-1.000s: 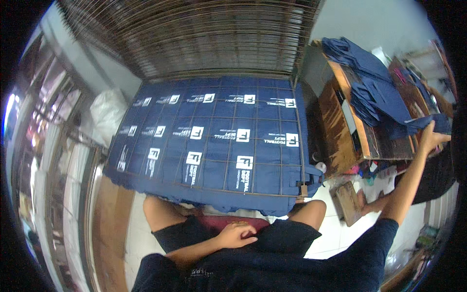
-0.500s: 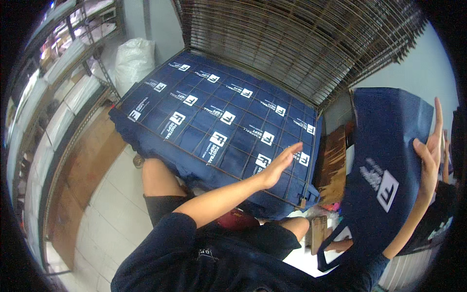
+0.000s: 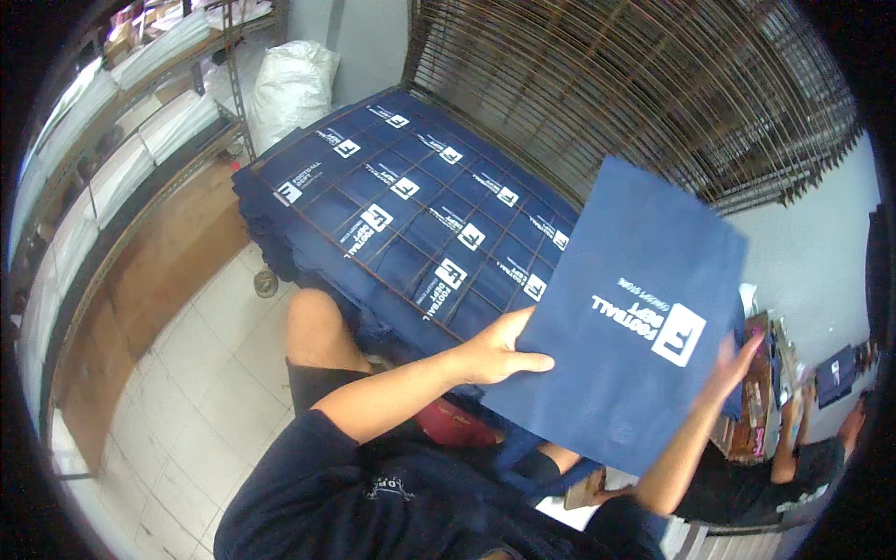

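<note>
A flat navy fabric bag with a white print and square logo is held up, tilted, in front of me. My left hand grips its left edge, thumb on the printed face and fingers behind. At the opposite edge my right hand, slightly blurred, has its thumb in front and stretched fingers past the edge. Below and left of the bag, rows of printed navy fabric pieces lie on a wide surface under a wire grid. The held bag hides that surface's right end.
Many raised wire racks stand tilted behind the fabric. Shelves with pale stacks line the left, and a white sack is at the back. Another person's arm and a small navy printed piece are at the right.
The bag has swung left from my right side to in front of me, its print facing up. My left hand, empty before, now grips its left edge. The view has shifted right.
</note>
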{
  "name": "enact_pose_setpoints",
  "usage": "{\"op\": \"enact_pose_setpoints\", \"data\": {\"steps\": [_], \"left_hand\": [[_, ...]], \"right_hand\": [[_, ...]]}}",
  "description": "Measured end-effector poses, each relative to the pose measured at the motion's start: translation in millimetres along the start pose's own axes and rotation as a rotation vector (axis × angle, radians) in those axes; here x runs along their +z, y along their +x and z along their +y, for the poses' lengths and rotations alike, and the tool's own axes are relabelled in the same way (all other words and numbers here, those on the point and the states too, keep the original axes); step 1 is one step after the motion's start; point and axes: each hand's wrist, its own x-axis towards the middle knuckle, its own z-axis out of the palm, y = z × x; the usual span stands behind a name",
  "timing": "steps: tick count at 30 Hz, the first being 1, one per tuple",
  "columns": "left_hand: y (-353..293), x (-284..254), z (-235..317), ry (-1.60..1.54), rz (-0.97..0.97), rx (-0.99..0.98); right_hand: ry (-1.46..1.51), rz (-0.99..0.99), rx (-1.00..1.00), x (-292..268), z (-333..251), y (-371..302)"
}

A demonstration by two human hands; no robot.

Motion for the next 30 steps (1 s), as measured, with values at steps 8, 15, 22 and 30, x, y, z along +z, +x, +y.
{"op": "enact_pose_setpoints", "data": {"steps": [8,15,22,30], "left_hand": [[-23.2,-102.1,35.0,0.528,0.041,-0.126],[-9.8,-146.4,114.6,0.559,0.041,-0.113],[20.3,-211.6,257.2,0.899,0.242,0.088],[-24.9,-190.3,242.1,0.258,0.983,1.207]], "right_hand": [[0.137,-0.336,0.647,73.5,148.1,-181.4],[-0.015,-0.394,0.667,165.9,143.1,-139.9],[0.269,-0.543,0.378,331.3,155.6,-57.6],[0.408,-0.453,0.458,503.7,260.6,11.2]]}}
